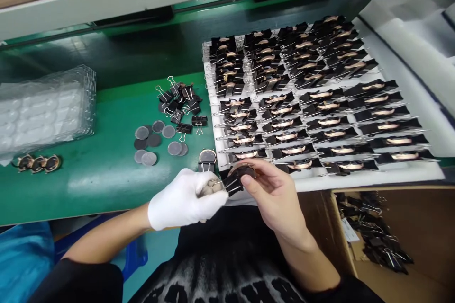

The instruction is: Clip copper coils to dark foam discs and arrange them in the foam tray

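My left hand (pixel 190 199), in a white glove with greyed fingertips, pinches the wire handles of a black binder clip (pixel 233 184). With bare fingers my right hand (pixel 275 191) grips a dark round watch case (pixel 244 169) with a rose-gold edge. The clip's black body meets the case between the two hands; whether its jaws bite on the rim is hidden by my fingers. Just beyond my left hand, another watch case (pixel 207 156) lies on the green table with a binder clip on it.
A white foam tray (pixel 296 92) bears rows of clipped watch cases. Loose binder clips (pixel 181 99), grey discs (pixel 149 158) and several rose-gold watch cases (pixel 38 164) lie on the green table (pixel 113 184). Clear plastic trays (pixel 46 109) are stacked left; a cardboard box (pixel 419 227) holds more clips lower right.
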`<state>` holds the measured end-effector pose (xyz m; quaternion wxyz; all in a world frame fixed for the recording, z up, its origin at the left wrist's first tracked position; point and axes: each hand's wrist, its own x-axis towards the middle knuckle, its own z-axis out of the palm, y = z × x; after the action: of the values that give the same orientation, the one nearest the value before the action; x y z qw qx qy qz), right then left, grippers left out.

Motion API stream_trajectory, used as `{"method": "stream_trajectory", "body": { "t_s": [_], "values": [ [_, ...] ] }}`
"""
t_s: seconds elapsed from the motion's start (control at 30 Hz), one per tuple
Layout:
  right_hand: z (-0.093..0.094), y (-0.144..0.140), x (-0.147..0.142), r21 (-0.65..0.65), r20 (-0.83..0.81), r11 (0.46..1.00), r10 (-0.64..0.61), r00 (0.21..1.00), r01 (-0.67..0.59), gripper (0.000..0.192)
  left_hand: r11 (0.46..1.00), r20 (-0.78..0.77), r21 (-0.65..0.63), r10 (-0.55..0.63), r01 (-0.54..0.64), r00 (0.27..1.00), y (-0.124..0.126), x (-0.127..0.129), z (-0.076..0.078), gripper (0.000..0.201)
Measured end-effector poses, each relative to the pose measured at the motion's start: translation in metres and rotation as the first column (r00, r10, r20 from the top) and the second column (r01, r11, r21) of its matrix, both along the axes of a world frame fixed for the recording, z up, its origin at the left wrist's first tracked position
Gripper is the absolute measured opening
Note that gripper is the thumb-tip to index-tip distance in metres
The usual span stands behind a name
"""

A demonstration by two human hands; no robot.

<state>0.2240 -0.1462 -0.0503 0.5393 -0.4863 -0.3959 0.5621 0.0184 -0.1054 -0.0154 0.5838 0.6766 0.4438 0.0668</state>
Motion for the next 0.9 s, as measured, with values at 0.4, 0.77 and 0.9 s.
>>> {"method": "stream_trajectory", "body": {
  "t_s": [0.4, 0.77, 0.9],
  "values": [
    [0.003, -0.003, -0.018, -0.138, -0.585, 0.989, -0.126, 0.802, 0.055, 0.019, 0.365, -0.607, 0.790, 0.350, 0.494, 0.713, 0.098, -0.015, -0.017, 0.034],
    [0.001, -0.012, -0.014, 0.068, -0.316, 0.990, 0.139, 0.938, -0.124, 0.020, 0.298, 0.215, 0.902, 0.315, -0.311, 0.924, 0.034, 0.001, -0.001, 0.026],
    [0.004, -0.012, -0.009, 0.150, -0.059, 0.962, 0.239, 0.969, -0.228, 0.021, 0.489, 0.134, 0.830, 0.290, -0.267, 0.948, 0.011, 0.006, 0.005, 0.032]
  ]
}}
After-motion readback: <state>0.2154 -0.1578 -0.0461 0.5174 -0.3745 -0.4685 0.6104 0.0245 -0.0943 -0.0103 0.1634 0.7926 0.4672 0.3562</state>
